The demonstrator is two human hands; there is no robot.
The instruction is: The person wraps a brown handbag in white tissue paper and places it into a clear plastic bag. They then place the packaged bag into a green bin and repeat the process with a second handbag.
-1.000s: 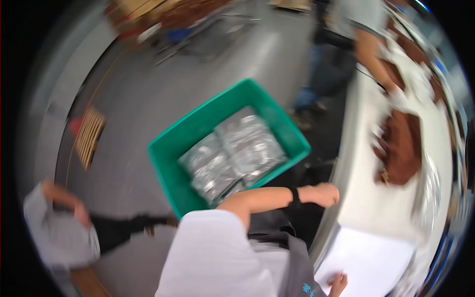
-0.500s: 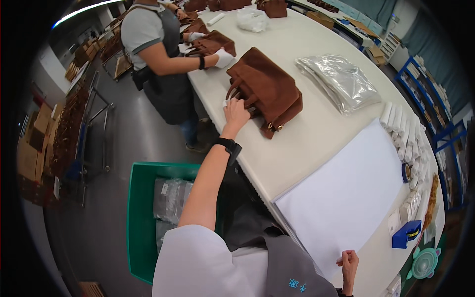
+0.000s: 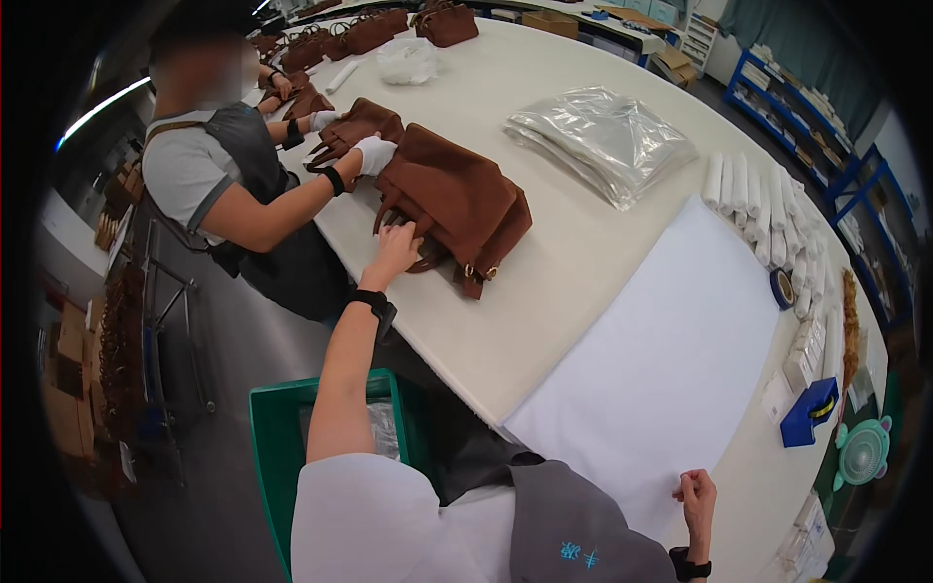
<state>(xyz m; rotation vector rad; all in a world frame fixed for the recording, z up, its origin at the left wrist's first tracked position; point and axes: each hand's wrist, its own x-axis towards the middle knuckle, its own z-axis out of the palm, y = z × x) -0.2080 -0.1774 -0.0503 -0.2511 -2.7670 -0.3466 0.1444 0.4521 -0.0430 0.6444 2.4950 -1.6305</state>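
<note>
At my far left, brown cartons (image 3: 70,340) are stacked on the floor side, then a co-worker (image 3: 185,165) in a dark apron leans at the tabletop (image 3: 544,301). Below that person stands a green bin (image 3: 274,457), partly hidden by my forearm, with clear-wrapped packs (image 3: 385,428) inside. The co-worker's white gloves (image 3: 373,155) are at a smaller brown bag (image 3: 365,124); one glove sits right between it and mine, and I can't tell whether it touches both. My left grip (image 3: 393,253) is closed on a handle of the large brown bag (image 3: 457,189), which lies on its side near the tabletop's edge, gold-coloured fittings toward me. Right of it, well apart, lies a pile of clear plastic bags (image 3: 607,141). Nearer me is a broad white sheet (image 3: 651,360), and over its near part my right grip (image 3: 697,496) has its fingers curled; I can't tell whether they pinch anything. Beyond the sheet's right side are white rolls (image 3: 758,209), a tape roll (image 3: 781,290), a blue tape dispenser (image 3: 809,416) and a green fan (image 3: 863,453).
</note>
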